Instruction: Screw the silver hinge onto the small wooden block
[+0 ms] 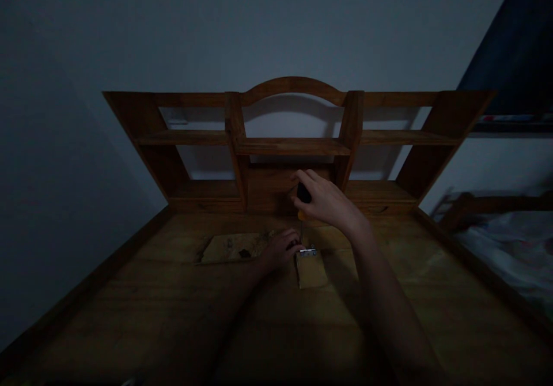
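My right hand (322,199) is wrapped round the black and orange handle of a screwdriver (303,195), held upright with its thin shaft pointing down. Below it, a small silver metal hinge (307,253) lies along the far edge of a small wooden block (311,272). Curled fingers of my left hand (283,249) close on the left end of the hinge, close to the screwdriver's tip. The tip itself, and any screw under it, cannot be made out in the dim light.
A flat light board (233,248) with dark, rough marks lies left of the block on the wooden desk (151,311). A wooden shelf unit (294,146) stands along the desk's back, against the wall. Raised edges run along both sides. The room is dark.
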Motion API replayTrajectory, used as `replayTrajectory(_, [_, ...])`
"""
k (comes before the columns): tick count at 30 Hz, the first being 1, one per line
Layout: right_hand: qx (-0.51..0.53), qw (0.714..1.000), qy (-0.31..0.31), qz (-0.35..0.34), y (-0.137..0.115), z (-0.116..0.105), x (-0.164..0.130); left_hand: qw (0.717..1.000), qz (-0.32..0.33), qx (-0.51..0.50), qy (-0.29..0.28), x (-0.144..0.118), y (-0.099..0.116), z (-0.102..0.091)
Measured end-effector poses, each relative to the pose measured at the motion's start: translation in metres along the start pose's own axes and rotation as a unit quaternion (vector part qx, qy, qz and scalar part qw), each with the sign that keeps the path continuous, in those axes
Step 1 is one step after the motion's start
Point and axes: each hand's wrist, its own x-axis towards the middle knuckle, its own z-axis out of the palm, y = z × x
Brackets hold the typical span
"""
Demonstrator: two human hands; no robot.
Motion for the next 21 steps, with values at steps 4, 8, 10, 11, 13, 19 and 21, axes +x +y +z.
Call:
replayTrajectory(4, [0.008,1.000,0.008,-0.001,0.0024,0.0010,0.0023,1.000,0.000,-0.013,-0.003,-0.0003,0.0012,-0.0011])
replayTrajectory(8, [0.004,1.000,0.012,-0.005,0.0020,-0.0008,0.0019,0.999,-0.003,-0.039,-0.007,0.0004,0.0019,-0.0023])
replayTrajectory(10, [0.004,1.000,0.010,0.001,0.0014,-0.0021,0.0008,0.999,0.002,-0.049,-0.010,0.0006,0.0013,-0.0025])
replayTrajectory(11, [0.004,1.000,0.007,0.004,0.0015,-0.0026,0.0003,0.999,0.004,-0.050,-0.010,0.0007,0.0009,-0.0025])
replayTrajectory(13, [0.007,1.000,0.001,0.007,0.0024,-0.0029,-0.0003,0.999,0.005,-0.051,-0.005,0.0006,0.0004,-0.0024])
replayTrajectory(19, [-0.003,1.000,-0.003,0.010,0.0075,-0.0016,-0.0001,0.999,-0.008,-0.052,-0.014,0.0003,0.0039,-0.0035])
replayTrajectory(21, [-0.011,1.000,-0.002,0.009,0.0069,-0.0017,-0.0005,0.998,-0.009,-0.054,-0.013,0.0000,0.0054,-0.0041])
